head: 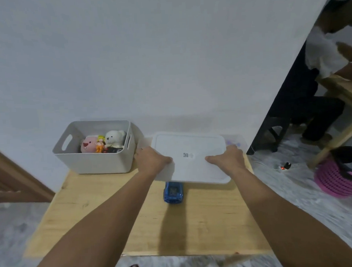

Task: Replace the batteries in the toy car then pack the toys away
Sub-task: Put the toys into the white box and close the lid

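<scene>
White lid (189,159) — long axis spans both grips | left hand (152,159), right hand (227,157) clasp its ends | blue toy car (173,192) just nearer than the fingers — between them

A home room is showing here: a small wooden table (105,208) is standing against a plain white wall (146,53), a bin (95,158) is holding plush toys (115,138), and a pink basket (336,182) is sitting on the marbled floor (286,188).

Blue toy car (173,192), white lid (192,159), grey bin (97,160), pale wooden table (114,218), pink basket (336,182).
</scene>
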A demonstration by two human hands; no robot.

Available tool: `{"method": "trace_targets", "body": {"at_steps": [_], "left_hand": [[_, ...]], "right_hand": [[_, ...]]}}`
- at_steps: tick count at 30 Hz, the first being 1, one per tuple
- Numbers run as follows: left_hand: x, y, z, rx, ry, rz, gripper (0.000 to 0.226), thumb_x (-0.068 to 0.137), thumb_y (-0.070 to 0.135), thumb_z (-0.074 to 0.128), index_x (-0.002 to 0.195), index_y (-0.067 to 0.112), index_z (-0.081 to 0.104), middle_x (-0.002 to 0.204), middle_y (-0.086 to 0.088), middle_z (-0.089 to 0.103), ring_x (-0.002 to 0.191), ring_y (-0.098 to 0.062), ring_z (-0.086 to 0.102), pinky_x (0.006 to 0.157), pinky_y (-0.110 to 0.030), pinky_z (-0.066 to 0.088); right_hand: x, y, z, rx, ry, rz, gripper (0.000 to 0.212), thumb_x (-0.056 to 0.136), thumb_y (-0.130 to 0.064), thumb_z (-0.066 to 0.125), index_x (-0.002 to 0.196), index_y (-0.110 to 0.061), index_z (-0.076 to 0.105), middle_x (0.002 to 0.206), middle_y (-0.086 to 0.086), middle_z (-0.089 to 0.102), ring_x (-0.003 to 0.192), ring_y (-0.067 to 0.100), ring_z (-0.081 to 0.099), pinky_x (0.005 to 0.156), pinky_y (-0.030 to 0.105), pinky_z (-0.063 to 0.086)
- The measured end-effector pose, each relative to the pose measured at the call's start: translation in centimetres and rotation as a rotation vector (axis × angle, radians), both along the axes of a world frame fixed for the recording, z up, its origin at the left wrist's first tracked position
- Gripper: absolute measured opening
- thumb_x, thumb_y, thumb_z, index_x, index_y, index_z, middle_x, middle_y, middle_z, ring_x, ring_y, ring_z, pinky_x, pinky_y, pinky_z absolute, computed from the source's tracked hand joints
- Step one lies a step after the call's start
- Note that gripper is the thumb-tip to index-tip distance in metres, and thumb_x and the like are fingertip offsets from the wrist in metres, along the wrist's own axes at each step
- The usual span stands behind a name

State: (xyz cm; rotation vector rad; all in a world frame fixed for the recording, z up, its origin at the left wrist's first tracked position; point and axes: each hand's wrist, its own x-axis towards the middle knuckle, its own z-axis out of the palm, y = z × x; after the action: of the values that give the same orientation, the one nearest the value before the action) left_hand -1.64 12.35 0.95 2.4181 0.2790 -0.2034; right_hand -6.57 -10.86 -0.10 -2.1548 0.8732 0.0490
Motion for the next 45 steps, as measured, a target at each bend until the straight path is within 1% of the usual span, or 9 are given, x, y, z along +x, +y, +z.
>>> {"method": "trace_targets", "body": {"at_steps": [5,12,15,18,24,33,38,42,45], "left_hand": [[2.6,4.6,1.2,0.064,-0.081,0.049,0.072,0.061,0.052,0.083,0.108,0.002,0.063,0.114,-0.019,0.061,0.11,-0.033,0.056,0.089,-0.036,0.05],[7.1,12.1,3.3,0.08,-0.107,0.128,0.074,0.056,0.06,0.074,0.103,0.004,0.065,0.107,-0.019,0.063,0.105,-0.035,0.057,0.087,-0.038,0.05],[9.3,16.1,3.3,0.035,-0.064,0.167,0.078,0.05,0.062,0.066,0.103,0.005,0.063,0.107,-0.016,0.063,0.102,-0.034,0.059,0.084,-0.039,0.053],[11.1,19.6,3.7,0.005,-0.034,0.172,0.067,0.055,0.057,0.067,0.096,0.005,0.06,0.111,-0.016,0.059,0.107,-0.034,0.055,0.076,-0.035,0.048],[14.2,25.5,3.1,0.049,-0.027,0.182,0.072,0.068,0.042,0.076,0.128,0.012,0.051,0.121,-0.018,0.051,0.121,-0.035,0.043,0.081,-0.037,0.041],[16.8,29.7,1.3,0.038,0.031,0.184,0.061,0.072,0.037,0.079,0.115,0.002,0.056,0.127,-0.019,0.045,0.121,-0.035,0.045,0.089,-0.039,0.045],[17.4,30.6,0.6,0.001,0.072,0.143,0.055,0.074,0.032,0.079,0.112,-0.001,0.057,0.124,-0.019,0.046,0.104,-0.035,0.057,0.074,-0.034,0.044],[17.6,31.0,0.3,-0.018,0.085,0.129,0.055,0.074,0.032,0.079,0.112,-0.001,0.057,0.123,-0.019,0.049,0.097,-0.034,0.06,0.07,-0.032,0.044],[17.7,31.0,0.3,-0.048,0.079,0.125,0.054,0.073,0.032,0.078,0.112,0.001,0.057,0.123,-0.018,0.05,0.098,-0.034,0.059,0.07,-0.031,0.044]], "right_hand": [[3.5,4.4,1.4,-0.026,-0.026,0.033,0.104,0.049,-0.053,0.085,0.131,-0.005,0.042,0.13,0.015,0.05,0.117,0.034,0.052,0.097,0.045,0.049],[8.8,11.4,2.8,-0.05,-0.058,0.123,0.09,0.055,-0.049,0.085,0.123,-0.004,0.048,0.123,0.013,0.054,0.111,0.031,0.056,0.092,0.042,0.052],[10.9,15.0,3.2,-0.046,-0.052,0.184,0.078,0.058,-0.045,0.084,0.118,-0.005,0.052,0.118,0.012,0.056,0.103,0.029,0.059,0.081,0.035,0.053],[12.7,18.5,3.3,-0.018,-0.05,0.234,0.061,0.056,-0.04,0.082,0.102,-0.007,0.058,0.109,0.011,0.06,0.086,0.024,0.062,0.057,0.026,0.047],[15.3,24.3,3.0,0.017,-0.069,0.281,0.036,0.06,-0.029,0.081,0.087,-0.013,0.064,0.095,0.006,0.066,0.077,0.019,0.064,0.052,0.023,0.042],[17.5,29.1,2.3,-0.014,0.021,0.261,0.05,0.051,-0.031,0.077,0.095,-0.012,0.063,0.097,0.008,0.067,0.09,0.024,0.066,0.065,0.029,0.052],[17.7,30.0,2.0,-0.037,0.036,0.243,0.045,0.057,-0.028,0.077,0.094,-0.011,0.058,0.1,0.009,0.065,0.089,0.024,0.064,0.06,0.027,0.045],[17.9,30.1,1.9,-0.058,0.024,0.234,0.034,0.063,-0.025,0.078,0.074,-0.015,0.047,0.094,0.007,0.062,0.08,0.021,0.06,0.049,0.025,0.036],[18.1,30.1,2.0,-0.076,0.018,0.213,0.035,0.064,-0.025,0.077,0.08,-0.011,0.05,0.091,0.007,0.06,0.07,0.019,0.056,0.046,0.025,0.034]]}}
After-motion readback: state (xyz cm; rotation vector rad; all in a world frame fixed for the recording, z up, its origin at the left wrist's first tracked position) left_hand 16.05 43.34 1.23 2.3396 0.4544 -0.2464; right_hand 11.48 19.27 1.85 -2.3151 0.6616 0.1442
